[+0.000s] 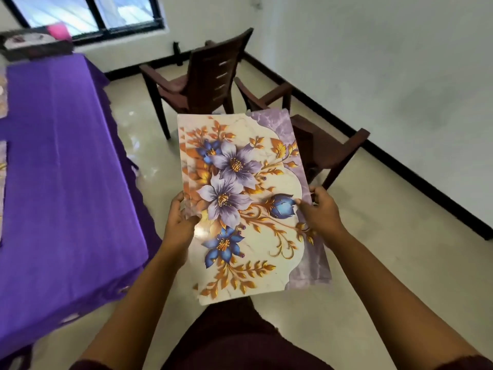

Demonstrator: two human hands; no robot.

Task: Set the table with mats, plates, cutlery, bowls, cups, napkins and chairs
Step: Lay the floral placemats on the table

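Note:
I hold a stack of floral table mats (248,182) in front of me, above the floor and to the right of the table. The top mat shows purple and blue flowers with gold leaves on a cream ground. My left hand (178,220) grips the stack's left edge, thumb on top. My right hand (321,209) pinches the right edge, thumb on the printed face. The table (61,161) on the left wears a purple cloth. Slivers of mats (2,166) lie at its far left edge, mostly cut off.
Two dark wooden armchairs stand beyond the mats, one (202,76) with its back toward me and one (320,140) partly hidden behind the stack. A pink cup (59,30) and dishes sit on a blurred surface under the window. White wall runs along the right.

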